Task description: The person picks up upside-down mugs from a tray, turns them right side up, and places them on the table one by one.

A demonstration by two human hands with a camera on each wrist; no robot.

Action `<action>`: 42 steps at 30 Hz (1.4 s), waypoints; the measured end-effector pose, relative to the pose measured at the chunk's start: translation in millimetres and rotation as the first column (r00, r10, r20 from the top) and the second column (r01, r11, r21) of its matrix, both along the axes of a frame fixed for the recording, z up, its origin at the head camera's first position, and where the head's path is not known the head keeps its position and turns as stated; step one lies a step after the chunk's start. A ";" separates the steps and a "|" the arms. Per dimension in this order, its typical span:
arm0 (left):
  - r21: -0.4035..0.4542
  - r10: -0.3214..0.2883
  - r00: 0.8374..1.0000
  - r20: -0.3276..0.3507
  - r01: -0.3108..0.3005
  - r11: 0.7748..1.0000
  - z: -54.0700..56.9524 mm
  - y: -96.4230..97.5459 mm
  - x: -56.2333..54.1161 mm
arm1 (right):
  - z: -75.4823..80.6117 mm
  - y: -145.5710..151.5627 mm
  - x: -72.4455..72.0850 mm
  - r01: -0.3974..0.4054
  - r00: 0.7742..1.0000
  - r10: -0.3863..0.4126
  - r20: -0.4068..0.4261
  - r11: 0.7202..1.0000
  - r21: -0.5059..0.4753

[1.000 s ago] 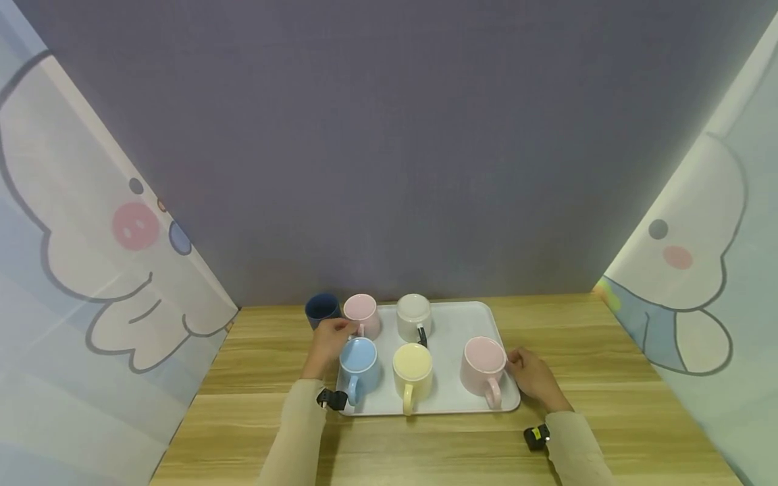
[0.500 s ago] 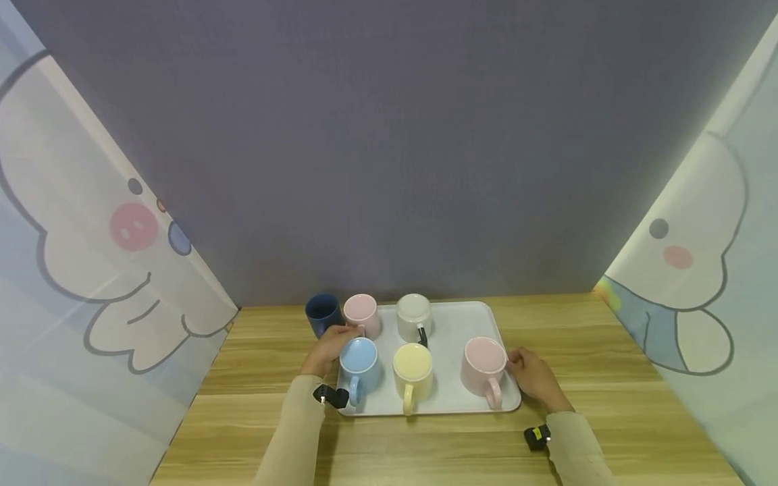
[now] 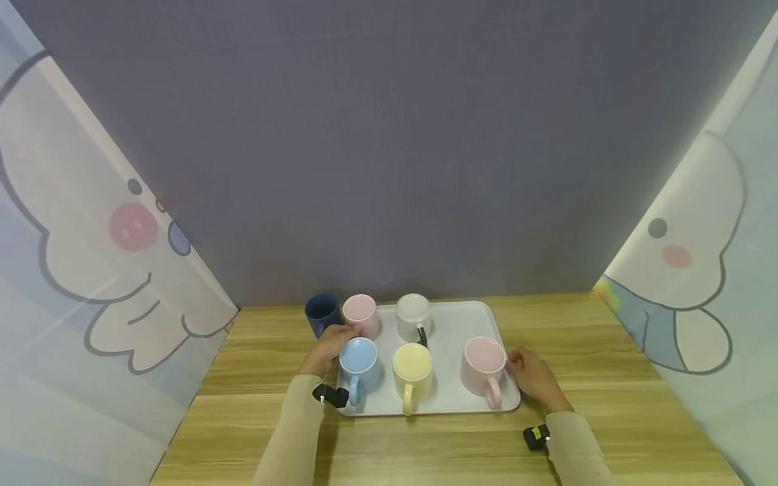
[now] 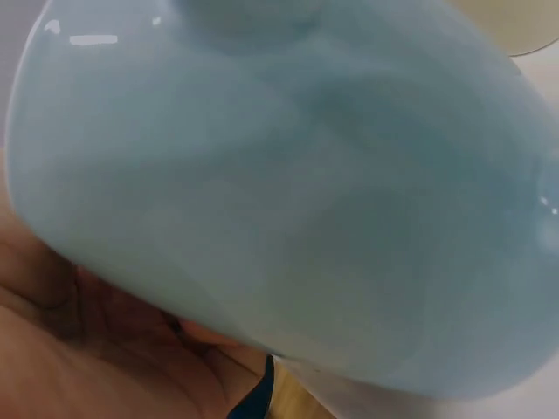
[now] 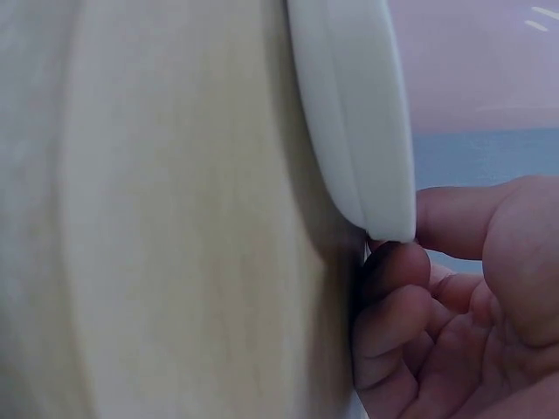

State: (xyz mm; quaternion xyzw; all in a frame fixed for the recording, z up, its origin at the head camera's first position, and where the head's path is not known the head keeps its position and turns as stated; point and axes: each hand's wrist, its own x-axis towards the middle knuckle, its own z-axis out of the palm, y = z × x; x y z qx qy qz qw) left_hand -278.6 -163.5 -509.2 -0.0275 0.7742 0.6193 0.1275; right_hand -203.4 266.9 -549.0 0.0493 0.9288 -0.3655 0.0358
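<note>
My left hand [image 3: 330,345] reaches in behind an upside-down blue mug [image 3: 359,364], its fingertips at the handle side of a pink mug [image 3: 361,316] on the tray's back left. In the left wrist view the blue mug [image 4: 288,201] fills most of the picture and hides the fingertips; part of the palm [image 4: 113,367] shows below it. My right hand [image 3: 535,378] grips the right rim of the white tray [image 3: 446,398]. Close up in the right wrist view, thumb and curled fingers [image 5: 397,323] pinch the tray's edge [image 5: 376,131].
Also upside down on the tray are a yellow mug [image 3: 413,371], a white mug [image 3: 414,317] with a black-tipped handle and a second pink mug [image 3: 483,364]. A navy mug [image 3: 323,310] stands upright off the tray's back left corner. A grey wall [image 3: 389,169] rises behind the table.
My left hand has moved slightly lower on the back pink mug, covering its handle, and that mug has shifted a little to the left. The right hand has stayed at the tray's edge.
</note>
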 end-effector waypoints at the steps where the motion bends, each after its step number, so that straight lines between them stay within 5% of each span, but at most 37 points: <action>1: -0.004 0.010 1.000 -0.011 -0.010 1.000 0.0 0.0 0.6 | 0.3 -0.2 0.0 0.002 1.000 -0.002 0.002 1.000 -0.003; 16: -0.090 0.148 0.973 -0.175 -0.165 0.982 4.7 2.4 3.2 | -1.1 -0.4 -0.9 0.009 1.000 -0.009 0.012 1.000 -0.014; 32: -0.097 0.141 0.942 -0.306 -0.178 0.979 50.6 4.4 13.0 | -2.8 -0.1 -0.5 0.010 1.000 -0.010 0.006 1.000 -0.012; 42: -0.066 0.180 0.928 -0.326 -0.212 0.975 70.7 10.3 17.7 | -1.9 0.1 -0.2 0.006 1.000 -0.006 0.002 1.000 -0.005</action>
